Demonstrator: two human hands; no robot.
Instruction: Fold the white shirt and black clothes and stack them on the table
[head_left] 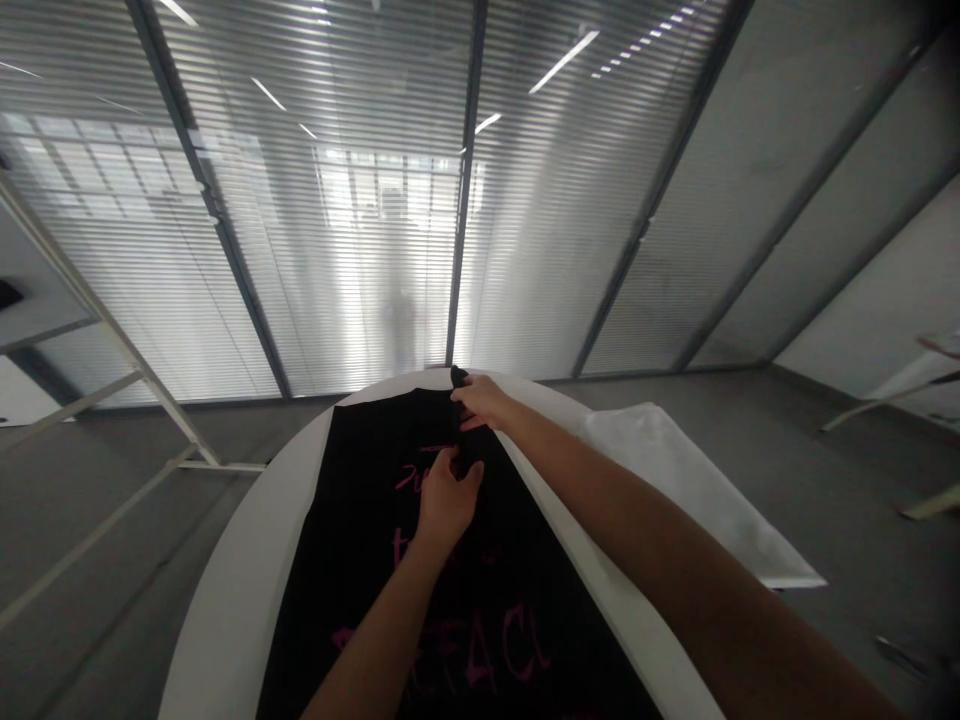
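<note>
A black garment [360,460] with pink lettering lies spread over a round white table [217,600]. At its far edge my right hand [480,400] is closed on a folded bit of the black cloth. Nearer to me, my left hand [450,495] rests over the lettering with thumb and fingers curled around a dark part of the same cloth. The exact grip of the left fingers is hard to see against the black. My forearms cover part of the pink print.
A white plastic sheet or bag [675,480] hangs over the table's right edge. To the left stands a pale metal frame [150,390]. Beyond the table is a glass partition with blinds [360,300], and grey floor [750,430] surrounds it.
</note>
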